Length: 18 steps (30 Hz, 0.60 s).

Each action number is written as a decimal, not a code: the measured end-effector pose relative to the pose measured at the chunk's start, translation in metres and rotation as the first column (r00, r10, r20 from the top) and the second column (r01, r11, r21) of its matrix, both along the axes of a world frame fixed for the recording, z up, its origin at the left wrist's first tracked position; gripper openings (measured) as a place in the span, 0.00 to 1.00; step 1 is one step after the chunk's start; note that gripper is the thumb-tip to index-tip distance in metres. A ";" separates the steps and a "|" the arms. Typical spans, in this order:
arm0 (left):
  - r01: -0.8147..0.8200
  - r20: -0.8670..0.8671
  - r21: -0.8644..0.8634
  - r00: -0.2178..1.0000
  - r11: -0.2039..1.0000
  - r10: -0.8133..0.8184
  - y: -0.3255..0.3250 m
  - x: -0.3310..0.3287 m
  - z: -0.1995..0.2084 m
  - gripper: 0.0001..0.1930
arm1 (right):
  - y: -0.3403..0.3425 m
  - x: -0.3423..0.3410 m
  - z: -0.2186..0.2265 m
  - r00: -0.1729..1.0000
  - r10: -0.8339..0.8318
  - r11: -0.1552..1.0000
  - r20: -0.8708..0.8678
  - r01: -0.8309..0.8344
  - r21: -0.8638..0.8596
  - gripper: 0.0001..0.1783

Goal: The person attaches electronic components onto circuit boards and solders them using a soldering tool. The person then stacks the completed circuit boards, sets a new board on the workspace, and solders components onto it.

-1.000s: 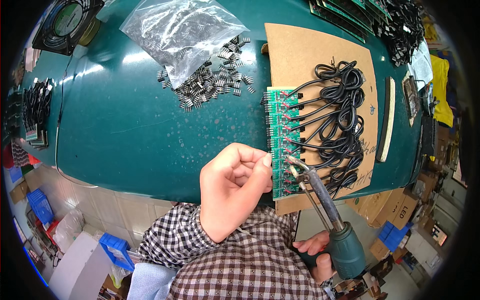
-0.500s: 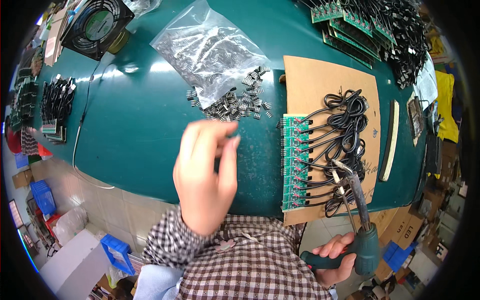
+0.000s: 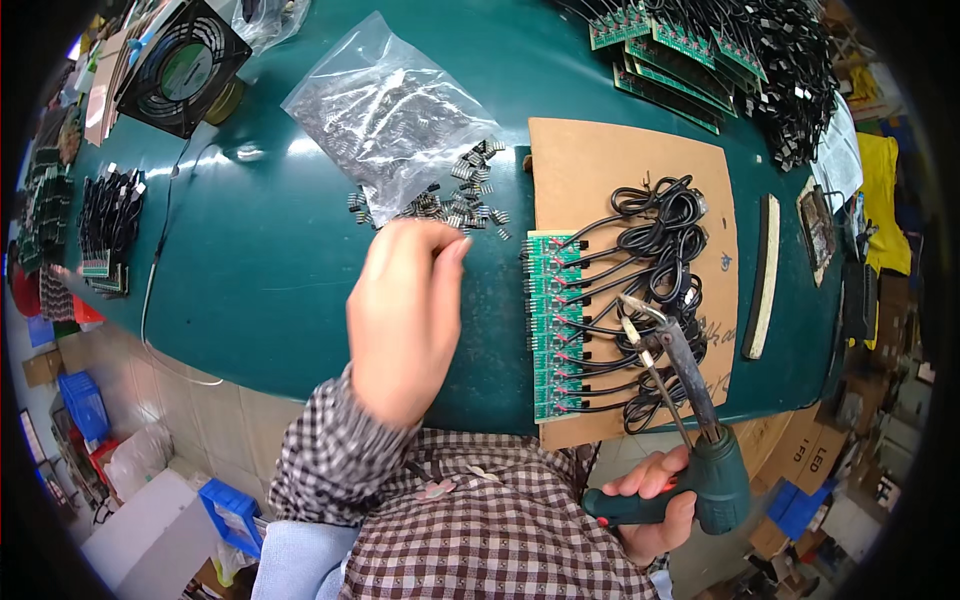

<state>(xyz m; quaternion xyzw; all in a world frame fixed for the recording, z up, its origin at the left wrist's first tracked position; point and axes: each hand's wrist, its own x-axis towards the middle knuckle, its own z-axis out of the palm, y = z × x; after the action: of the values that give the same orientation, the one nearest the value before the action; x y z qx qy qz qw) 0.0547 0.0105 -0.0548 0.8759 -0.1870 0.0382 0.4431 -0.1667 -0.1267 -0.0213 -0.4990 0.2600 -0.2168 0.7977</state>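
My right hand is wrapped round the grip of a dark green soldering gun. Its metal tip and a thin feed tube reach over the black coiled cables. Those cables run from a row of small green circuit boards with pins along the left edge, lying on a cardboard sheet. My left hand is at the near side of a pile of small black pin connectors, fingers curled and tips drawn close together. What the fingertips hold, if anything, cannot be made out.
A clear plastic bag of connectors lies behind the pile. A black fan stands far left, near a bundle of cabled boards. More boards and cables are stacked far right. A pale strip lies beside the cardboard.
The whole view has shifted, so the boards and cardboard sit further left. My left hand has moved nearer the connector pile, its fingers closing together. My right hand keeps hold of the soldering gun.
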 end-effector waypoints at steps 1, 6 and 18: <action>-0.001 -0.200 -0.165 0.979 0.986 -0.033 0.001 -0.011 0.011 0.02 | 0.000 0.001 -0.001 1.000 -0.005 1.000 0.000 0.005 0.001 0.25; 0.195 -0.485 -0.622 0.665 0.759 -0.568 0.006 -0.059 0.054 0.05 | 0.009 0.043 0.023 0.990 0.063 0.990 -0.124 -0.077 -0.117 0.14; 0.240 -0.486 -0.628 0.622 0.740 -0.614 0.003 -0.081 0.042 0.08 | 0.017 0.056 0.024 0.982 0.118 0.974 -0.146 -0.144 -0.178 0.11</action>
<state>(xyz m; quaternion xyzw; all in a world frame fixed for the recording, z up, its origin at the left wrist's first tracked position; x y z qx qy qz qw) -0.0260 0.0135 -0.0123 0.6061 -0.2098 -0.3408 0.6874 -0.1107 -0.1098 0.0027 -0.6015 0.2581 -0.1530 0.7404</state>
